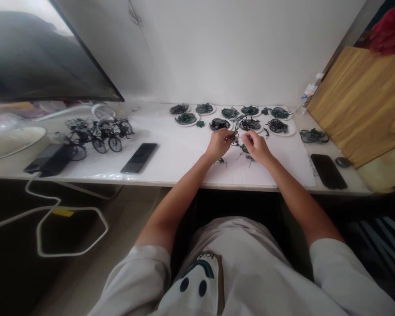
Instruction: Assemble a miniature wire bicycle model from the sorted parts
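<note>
My left hand (219, 144) is closed in a pinch around a thin dark green miniature bicycle part (236, 128), held just above the white sheet. Close beside it, my right hand (257, 147) has its fingertips pressed together near the same part; whatever they grip is too small to make out. Below the hands, small loose bicycle pieces (221, 161) lie on the sheet. Just beyond them are white plates with dark parts, among them wheels (220, 124) and black pieces (250, 124).
Several assembled miniature bicycles (98, 134) stand at the left, beside a phone (139, 158). Behind them is a large screen (46, 57). At the right lie green bicycle parts (314, 136), another phone (328, 170) and a mouse (342, 162). A plastic bottle (309, 94) stands near a wooden board (362, 105).
</note>
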Motion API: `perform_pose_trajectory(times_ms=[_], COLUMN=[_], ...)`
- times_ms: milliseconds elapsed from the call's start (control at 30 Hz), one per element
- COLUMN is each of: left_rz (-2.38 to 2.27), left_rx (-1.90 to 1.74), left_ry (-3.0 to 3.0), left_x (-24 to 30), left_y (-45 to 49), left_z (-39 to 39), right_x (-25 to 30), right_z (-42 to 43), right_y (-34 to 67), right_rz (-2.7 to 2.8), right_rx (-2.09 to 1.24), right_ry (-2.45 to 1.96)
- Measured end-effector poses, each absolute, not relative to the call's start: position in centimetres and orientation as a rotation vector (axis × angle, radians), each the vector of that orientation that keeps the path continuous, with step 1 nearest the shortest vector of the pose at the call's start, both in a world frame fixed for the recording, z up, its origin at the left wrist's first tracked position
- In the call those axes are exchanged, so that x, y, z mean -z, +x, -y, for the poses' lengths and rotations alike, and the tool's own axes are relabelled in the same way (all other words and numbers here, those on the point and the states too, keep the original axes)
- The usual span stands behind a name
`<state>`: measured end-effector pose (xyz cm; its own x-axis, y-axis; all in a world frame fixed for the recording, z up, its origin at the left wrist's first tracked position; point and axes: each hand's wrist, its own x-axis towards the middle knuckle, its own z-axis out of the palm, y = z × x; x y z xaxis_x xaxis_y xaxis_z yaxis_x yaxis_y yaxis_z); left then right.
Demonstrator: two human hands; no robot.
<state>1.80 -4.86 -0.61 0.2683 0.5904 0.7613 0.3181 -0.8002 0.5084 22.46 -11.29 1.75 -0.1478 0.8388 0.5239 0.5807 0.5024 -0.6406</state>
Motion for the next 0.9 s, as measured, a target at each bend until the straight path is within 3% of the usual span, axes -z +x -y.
perform_pose_trajectory(times_ms=[900], left_rz=[-0.830], left_rx=[-1.531], left_ry=[2.388], left_x=[0.72], left_y=[1.35], left_z=[4.61], right_x=[-1.86], right_z=[11.02], right_y=[22.91], right_rz=[1.919], right_rx=[-0.346], right_ry=[-1.237])
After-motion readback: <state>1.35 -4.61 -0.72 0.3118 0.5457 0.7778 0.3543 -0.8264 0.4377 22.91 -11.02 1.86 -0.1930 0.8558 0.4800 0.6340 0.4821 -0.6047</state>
